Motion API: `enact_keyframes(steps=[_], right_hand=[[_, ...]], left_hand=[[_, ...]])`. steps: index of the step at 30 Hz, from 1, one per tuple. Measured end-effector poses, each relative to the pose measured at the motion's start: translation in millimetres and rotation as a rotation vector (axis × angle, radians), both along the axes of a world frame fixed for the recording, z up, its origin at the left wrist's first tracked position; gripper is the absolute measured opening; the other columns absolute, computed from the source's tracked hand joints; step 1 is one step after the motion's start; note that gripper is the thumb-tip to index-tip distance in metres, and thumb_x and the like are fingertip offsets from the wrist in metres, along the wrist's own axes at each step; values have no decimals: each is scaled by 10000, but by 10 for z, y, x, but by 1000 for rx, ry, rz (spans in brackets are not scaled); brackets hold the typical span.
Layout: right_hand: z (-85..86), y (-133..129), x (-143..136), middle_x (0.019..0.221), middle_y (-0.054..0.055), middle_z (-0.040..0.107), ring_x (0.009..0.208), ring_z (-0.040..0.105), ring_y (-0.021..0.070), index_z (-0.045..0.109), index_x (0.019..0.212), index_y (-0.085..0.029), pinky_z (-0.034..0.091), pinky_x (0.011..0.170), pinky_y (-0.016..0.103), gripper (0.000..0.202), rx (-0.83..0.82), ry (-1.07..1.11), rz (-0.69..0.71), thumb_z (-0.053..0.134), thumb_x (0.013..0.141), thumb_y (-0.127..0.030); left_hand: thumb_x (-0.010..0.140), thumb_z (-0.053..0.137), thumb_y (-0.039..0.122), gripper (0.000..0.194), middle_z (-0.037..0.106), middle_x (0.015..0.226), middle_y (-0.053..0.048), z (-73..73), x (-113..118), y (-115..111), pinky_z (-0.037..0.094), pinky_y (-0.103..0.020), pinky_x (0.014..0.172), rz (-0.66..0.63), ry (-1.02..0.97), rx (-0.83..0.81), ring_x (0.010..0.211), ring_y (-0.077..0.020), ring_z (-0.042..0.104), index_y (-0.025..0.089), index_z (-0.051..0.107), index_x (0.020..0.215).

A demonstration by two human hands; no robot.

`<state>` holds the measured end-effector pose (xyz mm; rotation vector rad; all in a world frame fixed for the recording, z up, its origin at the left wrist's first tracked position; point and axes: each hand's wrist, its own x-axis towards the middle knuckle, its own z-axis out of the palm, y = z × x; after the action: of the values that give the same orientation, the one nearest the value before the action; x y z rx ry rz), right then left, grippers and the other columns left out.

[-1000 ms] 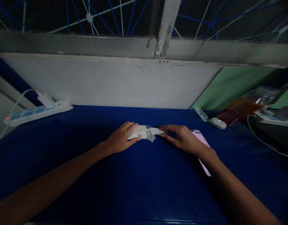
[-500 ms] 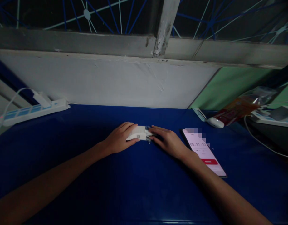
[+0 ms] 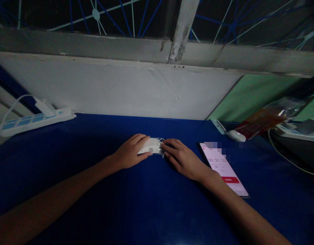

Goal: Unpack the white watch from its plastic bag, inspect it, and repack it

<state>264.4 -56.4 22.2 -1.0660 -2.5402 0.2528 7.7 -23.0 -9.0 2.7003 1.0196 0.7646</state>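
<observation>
Blue and glossy, the desk [image 3: 157, 207] spreads across the lower view, running back to a white wall panel [image 3: 116, 90] with scuffs and creases. Above that runs a worn grey window frame [image 3: 90, 46], its dark panes crossed by blue and pale lines; to the right stands a green panel [image 3: 230, 97]. A white power strip [image 3: 35, 125] with pale blue socket faces lies at the far left, a white charger and cable plugged in. At the far right rests a clear-topped red and orange bag [image 3: 261, 119], its printing too blurred to read. Near the middle, the left hand [image 3: 132, 149] holds the left end of a small white box [image 3: 153, 144], fingers over the top and thumb along the near edge. The right hand [image 3: 178, 154] has its fingers at the box's other end, against crumpled clear plastic; whether they pinch it, I cannot tell. Just beside the right forearm, a phone [image 3: 227, 172] lies face up, its pink screen reading 00:31:32 above a red button whose label is illegible; blocky pixels blur its upper corner. Behind the phone sit a white rounded mouse-like object [image 3: 237, 135] and a narrow pale card [image 3: 218, 126]. Smallest is a grey QR-like square [image 3: 151, 149] printed on the box; no brand is legible.
</observation>
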Motion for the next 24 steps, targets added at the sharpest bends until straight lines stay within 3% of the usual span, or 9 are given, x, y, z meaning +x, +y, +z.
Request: enact_keyframes(steps=[7, 11, 17, 21, 24], right_hand=[[-51, 53, 78, 1415, 200, 553, 1429, 364, 349, 618, 1303, -106, 357, 1130, 607, 411, 21, 28, -99, 428, 1004, -314], [-71, 26, 38, 1494, 204, 471, 1466, 286, 350, 576, 1355, -106, 336, 1133, 626, 446, -17, 29, -40, 434, 1003, -341], [-126, -45, -71, 1558, 196, 371, 1490, 169, 357, 580, 1355, -111, 315, 1151, 602, 455, -42, 29, 0, 494, 986, -363], [-124, -17, -19, 1579, 189, 324, 1486, 152, 380, 548, 1398, -131, 293, 1147, 629, 512, -36, -3, -36, 516, 974, -416], [-79, 36, 76, 1557, 181, 375, 1480, 210, 365, 536, 1409, -142, 312, 1135, 637, 512, -28, 22, -75, 498, 980, -420]], left_hand=[[950, 557, 480, 616, 500, 1406, -239, -59, -11, 15, 384, -538, 1120, 34, 67, 64, 1351, -353, 450, 70, 427, 1392], [987, 487, 490, 620, 478, 1437, -238, -54, -11, 26, 319, -526, 1168, -2, 117, 61, 1403, -336, 395, 51, 390, 1414], [1011, 419, 518, 594, 484, 1446, -212, -21, -4, 34, 330, -505, 1162, -26, 122, 36, 1406, -303, 401, 92, 390, 1423], [1019, 394, 510, 632, 410, 1505, -227, 21, -16, 13, 293, -496, 1180, -30, 209, -9, 1445, -316, 331, 66, 338, 1464], [1019, 393, 498, 677, 319, 1553, -247, 60, -40, 0, 252, -482, 1199, -47, 272, -36, 1475, -326, 258, 30, 276, 1494]])
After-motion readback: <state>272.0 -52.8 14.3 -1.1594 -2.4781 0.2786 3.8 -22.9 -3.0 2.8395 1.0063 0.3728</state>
